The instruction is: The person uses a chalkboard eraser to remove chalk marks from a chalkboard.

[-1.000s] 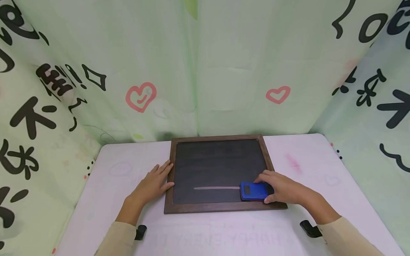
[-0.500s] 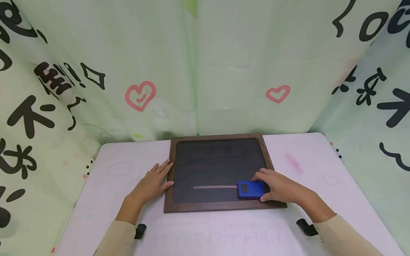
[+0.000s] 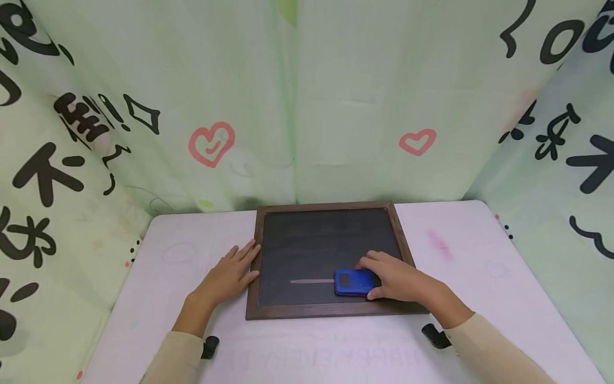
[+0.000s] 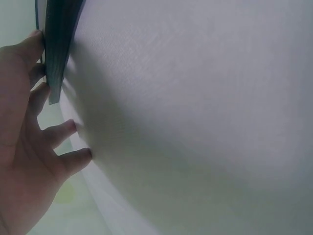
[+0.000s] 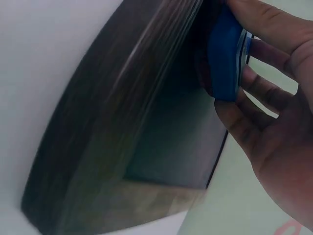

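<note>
On the far left I see the printed green curtain (image 3: 72,160) closing off the worktop's (image 3: 168,298) left edge, with a bare strip of pale surface between it and my left hand (image 3: 227,274). That hand lies flat, fingers straight and slightly spread, the fingertips touching the left frame rail of the chalkboard (image 3: 326,234); the left wrist view confirms this, with fingers (image 4: 36,93) against the frame's edge, though most of that view is blank worktop and tells me little else. A small black clip (image 3: 210,346) sits by my left sleeve near the worktop's near edge; I cannot make out what it fastens. The chalkboard lies flat in the middle of the worktop, its far rail close to the back curtain. A pale chalk line (image 3: 312,281) runs across its lower part, and its right end disappears under the blue eraser (image 3: 354,281). My right hand (image 3: 395,277) grips the eraser, fingers curled over its far side and thumb at the near side, pressing it on the slate near the board's near rail. The right wrist view is blurred, showing only the eraser's edge (image 5: 226,54) and the frame. To the right, a faint pink smudge (image 3: 438,244) marks open worktop reaching to the right edge.
</note>
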Available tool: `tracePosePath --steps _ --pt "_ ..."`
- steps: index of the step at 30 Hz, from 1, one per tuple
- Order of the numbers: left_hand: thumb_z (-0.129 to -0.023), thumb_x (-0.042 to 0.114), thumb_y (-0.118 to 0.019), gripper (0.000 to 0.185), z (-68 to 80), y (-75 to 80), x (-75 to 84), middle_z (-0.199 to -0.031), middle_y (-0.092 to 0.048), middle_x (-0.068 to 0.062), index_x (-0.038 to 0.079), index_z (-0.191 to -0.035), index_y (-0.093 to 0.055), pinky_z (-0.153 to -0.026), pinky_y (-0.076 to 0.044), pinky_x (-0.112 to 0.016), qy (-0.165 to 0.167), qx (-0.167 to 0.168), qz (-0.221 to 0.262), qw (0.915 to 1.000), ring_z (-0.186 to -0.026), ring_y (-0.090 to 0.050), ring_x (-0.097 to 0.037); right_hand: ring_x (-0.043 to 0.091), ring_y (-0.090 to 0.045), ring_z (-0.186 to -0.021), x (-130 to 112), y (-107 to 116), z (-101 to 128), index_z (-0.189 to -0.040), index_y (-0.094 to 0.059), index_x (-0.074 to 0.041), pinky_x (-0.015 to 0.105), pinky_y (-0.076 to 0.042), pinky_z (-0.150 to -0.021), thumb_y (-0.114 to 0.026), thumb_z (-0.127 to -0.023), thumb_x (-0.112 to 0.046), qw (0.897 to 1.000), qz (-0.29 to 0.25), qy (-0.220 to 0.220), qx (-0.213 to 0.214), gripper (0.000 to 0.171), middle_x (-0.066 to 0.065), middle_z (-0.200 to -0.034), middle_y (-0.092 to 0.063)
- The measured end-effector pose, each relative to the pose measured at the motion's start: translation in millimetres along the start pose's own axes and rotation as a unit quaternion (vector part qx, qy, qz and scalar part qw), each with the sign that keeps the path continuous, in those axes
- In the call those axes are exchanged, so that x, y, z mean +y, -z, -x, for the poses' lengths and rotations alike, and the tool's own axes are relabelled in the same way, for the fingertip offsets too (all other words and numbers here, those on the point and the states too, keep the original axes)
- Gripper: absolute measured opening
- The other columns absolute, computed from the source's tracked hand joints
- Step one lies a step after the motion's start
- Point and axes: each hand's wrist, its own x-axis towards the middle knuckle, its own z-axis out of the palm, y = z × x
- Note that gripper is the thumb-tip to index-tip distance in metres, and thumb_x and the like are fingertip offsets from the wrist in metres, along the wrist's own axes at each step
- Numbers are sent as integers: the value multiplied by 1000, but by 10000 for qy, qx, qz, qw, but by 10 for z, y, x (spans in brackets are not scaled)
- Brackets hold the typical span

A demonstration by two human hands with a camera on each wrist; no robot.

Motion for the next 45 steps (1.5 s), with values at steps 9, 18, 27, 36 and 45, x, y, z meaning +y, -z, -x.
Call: tracePosePath --steps 9,18,27,36,45 --pt "-107 37 -56 66 8 -3 11 -172 -24 -8 14 -164 -31 -116 -32 -72 23 -63 46 10000 -151 -28 -53 20 -57 -109 -297 -77 -322 -133 -62 -14 42 -55 -95 -85 -87 -33 9995 174 117 -253 54 4 -121 -60" --pt "-107 37 -56 66 6 -8 0 -172 -24 -8 14 -164 -30 -119 -31 -69 36 -97 -44 9999 -151 -29 -53 20 -56 -114 -629 -159 -642 -141 -57 -13 39 -56 -100 -80 -91 -39 9969 620 309 -371 61 8 -131 -59" --pt "-107 35 -56 64 4 -15 -13 -171 -27 -9 13 -163 -33 -118 -32 -68 -33 33 -67 10000 -149 -32 -54 20 -57 -114 -967 -222 -955 -143 -56 -13 36 -56 -99 -77 -93 -42 9905 1139 574 -516 61 8 -133 -59" --pt "-108 36 -54 64 -17 -18 -11 -171 -27 -7 15 -163 -33 -120 -32 -65 2 3 -106 9999 -150 -32 -53 22 -61 -114 -1227 -312 -1143 -140 -59 -13 32 -58 -96 -77 -93 -44 9820 1645 852 -375 60 9 -133 -60" --pt "-108 36 -54 64 -8 -6 -2 -171 -26 -7 16 -164 -32 -120 -32 -66 68 -37 -118 9999 -150 -31 -53 23 -60 -120 -1260 -332 -1156 -142 -59 -16 33 -57 -100 -76 -93 -45 9817 1615 871 -508 60 8 -139 -58"
